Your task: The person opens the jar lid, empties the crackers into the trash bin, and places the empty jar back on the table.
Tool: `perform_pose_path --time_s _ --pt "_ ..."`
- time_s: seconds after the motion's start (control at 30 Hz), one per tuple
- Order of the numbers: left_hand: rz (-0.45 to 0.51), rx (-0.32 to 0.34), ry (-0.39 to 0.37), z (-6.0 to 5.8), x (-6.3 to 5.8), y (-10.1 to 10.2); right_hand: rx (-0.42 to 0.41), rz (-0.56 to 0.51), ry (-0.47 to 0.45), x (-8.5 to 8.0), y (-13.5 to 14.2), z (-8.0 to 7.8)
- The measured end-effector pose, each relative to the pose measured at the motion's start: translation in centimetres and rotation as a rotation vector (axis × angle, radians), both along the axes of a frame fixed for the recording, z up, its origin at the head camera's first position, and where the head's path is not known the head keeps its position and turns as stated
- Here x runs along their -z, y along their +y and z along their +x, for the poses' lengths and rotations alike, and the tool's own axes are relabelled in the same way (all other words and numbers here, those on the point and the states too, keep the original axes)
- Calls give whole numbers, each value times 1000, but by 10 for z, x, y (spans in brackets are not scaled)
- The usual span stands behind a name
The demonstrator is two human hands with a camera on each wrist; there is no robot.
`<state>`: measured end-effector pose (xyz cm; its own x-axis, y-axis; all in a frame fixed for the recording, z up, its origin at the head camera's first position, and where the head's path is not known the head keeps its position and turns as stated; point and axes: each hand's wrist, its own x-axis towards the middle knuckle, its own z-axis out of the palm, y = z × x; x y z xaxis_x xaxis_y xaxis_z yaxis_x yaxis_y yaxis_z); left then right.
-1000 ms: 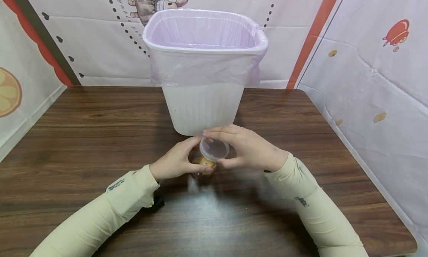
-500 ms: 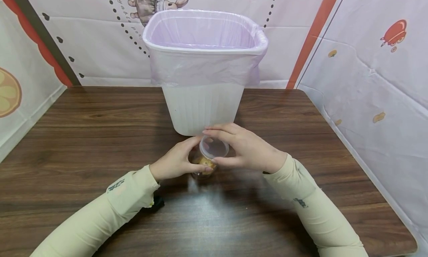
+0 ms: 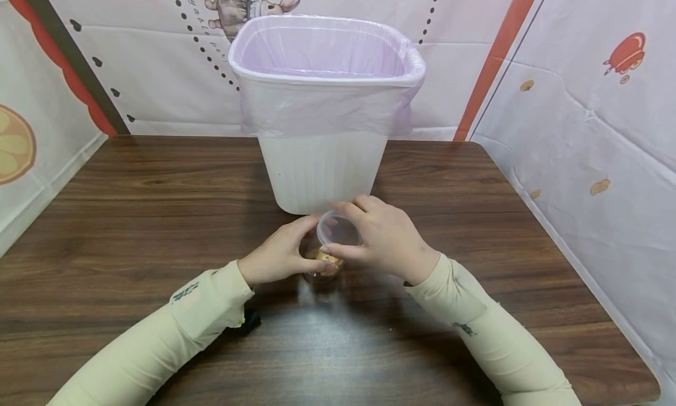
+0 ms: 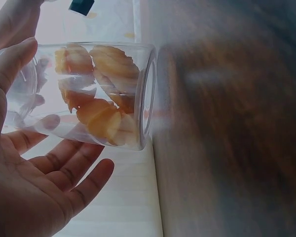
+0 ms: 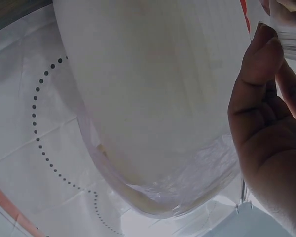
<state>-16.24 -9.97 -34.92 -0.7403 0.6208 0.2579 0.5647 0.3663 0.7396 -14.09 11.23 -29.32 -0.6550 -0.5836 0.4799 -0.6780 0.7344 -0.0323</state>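
A small clear jar (image 4: 49, 121) with several yellow-orange pieces of food (image 4: 113, 74) in it stands on the table in front of a white bin. My left hand (image 3: 274, 252) grips the jar from the left, thumb on the near side and fingers round the far side. Over its top, my right hand (image 3: 388, 236) holds the rim of the round translucent lid (image 3: 342, 229), thumb at the near edge and fingers at the far edge. In the right wrist view, the thumb and fingers of the right hand (image 5: 261, 123) meet the ribbed edge of the lid (image 5: 292, 45).
The white bin (image 3: 322, 165), with a pale purple liner (image 3: 327, 110) folded over its rim, stands right behind the hands. A small black object (image 3: 247, 324) shows below the left cuff. Printed white cloth (image 3: 575, 159) walls the brown wooden table (image 3: 174, 189) at back and sides.
My right hand has turned about the lid: its thumb has slid left along the near edge, the far fingers have shifted right and the wrist has come inward. The left hand stays on the jar.
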Motion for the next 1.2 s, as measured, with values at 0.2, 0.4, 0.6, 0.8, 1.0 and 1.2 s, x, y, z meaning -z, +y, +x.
perform_pose_path --time_s 0.2,0.4,0.6,0.8,1.0,1.2 --pt "1 4 15 0 1 0 -7 -8 -31 1 0 0" --pt "-12 -4 7 1 0 0 -49 -5 -45 -1 1 -1" --pt "-29 -8 18 1 -1 0 -99 2 -35 -2 3 -2" --pt "-29 -10 21 0 0 0 -122 13 -40 -3 4 -3" --pt "-40 -25 34 0 0 1 -125 23 -60 -5 5 -3" --pt "-46 -30 44 0 0 1 -135 18 -64 -6 6 -3"
